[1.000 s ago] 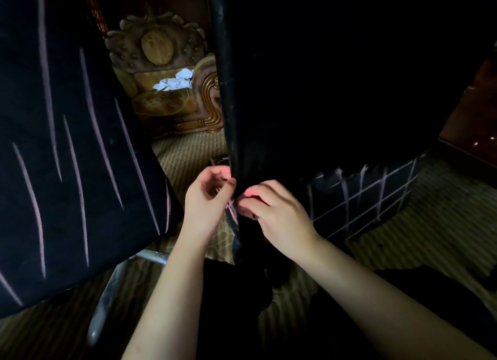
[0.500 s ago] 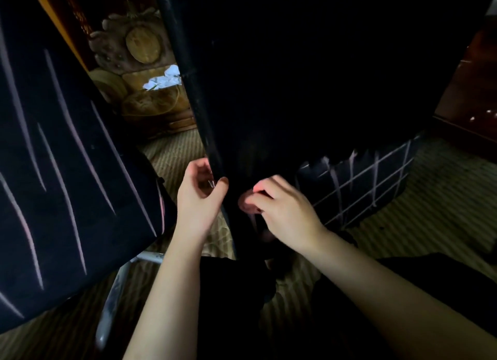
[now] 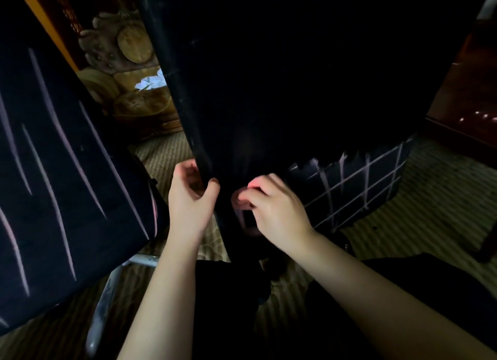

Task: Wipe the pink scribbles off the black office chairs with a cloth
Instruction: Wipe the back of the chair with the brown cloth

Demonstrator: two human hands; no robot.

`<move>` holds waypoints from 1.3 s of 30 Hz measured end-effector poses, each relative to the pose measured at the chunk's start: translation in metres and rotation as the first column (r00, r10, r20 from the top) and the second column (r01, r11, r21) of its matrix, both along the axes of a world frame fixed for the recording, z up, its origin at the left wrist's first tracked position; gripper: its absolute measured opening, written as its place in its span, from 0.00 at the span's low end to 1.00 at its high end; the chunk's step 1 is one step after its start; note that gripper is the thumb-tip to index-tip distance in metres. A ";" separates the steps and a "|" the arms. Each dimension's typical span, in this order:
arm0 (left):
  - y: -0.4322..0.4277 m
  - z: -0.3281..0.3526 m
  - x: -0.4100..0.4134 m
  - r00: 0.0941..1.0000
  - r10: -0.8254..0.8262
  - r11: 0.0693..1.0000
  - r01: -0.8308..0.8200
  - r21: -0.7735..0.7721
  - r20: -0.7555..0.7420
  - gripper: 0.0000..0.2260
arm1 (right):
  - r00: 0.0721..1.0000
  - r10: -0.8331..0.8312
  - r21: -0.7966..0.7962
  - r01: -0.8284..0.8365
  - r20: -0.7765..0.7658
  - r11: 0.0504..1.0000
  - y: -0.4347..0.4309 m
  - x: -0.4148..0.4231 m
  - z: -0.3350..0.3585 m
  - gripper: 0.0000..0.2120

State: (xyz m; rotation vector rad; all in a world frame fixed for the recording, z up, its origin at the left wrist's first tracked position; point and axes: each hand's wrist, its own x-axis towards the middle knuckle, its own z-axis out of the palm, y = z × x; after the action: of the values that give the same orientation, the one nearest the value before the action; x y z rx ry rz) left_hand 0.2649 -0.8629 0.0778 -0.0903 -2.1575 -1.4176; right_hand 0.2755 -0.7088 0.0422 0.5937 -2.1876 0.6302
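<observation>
A black office chair back [image 3: 295, 77] fills the middle of the view, very dark, with no scribbles visible on it. My left hand [image 3: 192, 198] grips its left edge near the bottom, thumb in front. My right hand [image 3: 277, 211] is just to the right, fingers curled, pinching a small pinkish cloth [image 3: 240, 199] against the lower back. Behind it, the chair seat [image 3: 357, 190] carries a pale pink grid of lines. A second black chair [image 3: 59, 171] at the left bears several long pink strokes.
Ornate golden carved furniture [image 3: 126, 61] stands behind, with crumpled white material [image 3: 150, 81] on it. Dark wooden furniture [image 3: 468, 90] is at the right. A striped woven mat [image 3: 435, 198] covers the floor. A chrome chair leg [image 3: 105, 300] runs under the left chair.
The middle chair back has shifted left in view and hides more of the golden furniture. My left hand has closed further around its edge. My right hand stays low on the back.
</observation>
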 end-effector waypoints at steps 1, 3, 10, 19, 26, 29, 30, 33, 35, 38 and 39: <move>-0.001 -0.001 -0.001 1.000 0.018 1.000 -0.018 0.011 -0.005 0.14 | 0.999 -0.022 -0.064 0.019 -0.044 0.998 0.006 -0.002 0.013 0.12; -0.004 -0.003 -0.003 0.997 0.066 0.998 -0.065 0.022 -0.030 0.14 | 0.976 -0.166 -0.267 0.125 -0.139 0.956 0.024 -0.007 0.048 0.12; -0.011 -0.008 -0.008 0.965 0.249 0.967 -0.253 -0.041 -0.086 0.13 | 0.969 -0.210 -0.291 0.166 -0.127 0.942 0.017 -0.013 0.033 0.14; 0.003 -0.010 0.000 0.976 0.086 0.955 -0.138 -0.261 -0.199 0.09 | 0.965 -0.224 -0.238 0.188 -0.137 0.953 0.022 -0.016 0.037 0.10; 0.018 -0.011 -0.002 0.985 0.002 0.922 -0.068 -0.382 -0.171 0.08 | 0.988 -0.151 -0.021 0.151 -0.022 0.988 0.009 -0.015 -0.008 0.14; 0.018 -0.016 -0.003 0.988 -0.006 0.916 -0.057 -0.397 -0.157 0.07 | 0.992 -0.124 -0.036 0.124 0.001 0.992 0.018 -0.015 -0.007 0.12; 0.017 -0.017 -0.003 0.987 -0.010 0.914 -0.055 -0.402 -0.158 0.07 | 0.988 -0.147 -0.102 0.142 -0.044 0.985 0.026 -0.015 0.003 0.12; 0.016 -0.017 -0.006 0.989 -0.001 0.908 -0.060 -0.414 -0.146 0.07 | 0.942 -0.306 -0.318 0.252 -0.135 0.914 0.051 -0.017 0.038 0.12; 0.018 -0.016 -0.008 0.989 0.011 0.911 -0.070 -0.406 -0.147 0.07 | 0.925 -0.354 -0.384 0.281 -0.135 0.880 0.058 -0.019 0.042 0.11; 0.021 -0.016 -0.010 0.989 0.040 0.916 -0.092 -0.390 -0.141 0.07 | 0.967 -0.241 -0.206 0.220 -0.079 0.953 0.044 -0.018 0.010 0.13; 0.022 -0.016 -0.010 0.989 0.050 0.920 -0.099 -0.380 -0.137 0.07 | 0.981 -0.190 -0.103 0.186 -0.027 0.977 0.036 -0.017 -0.005 0.13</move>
State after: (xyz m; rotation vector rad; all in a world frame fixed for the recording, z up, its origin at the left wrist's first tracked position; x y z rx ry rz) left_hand 0.2545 -0.8413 0.0616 -0.2337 -2.2798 -0.9021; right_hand 0.2583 -0.6729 0.0370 0.3379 -2.1327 0.6187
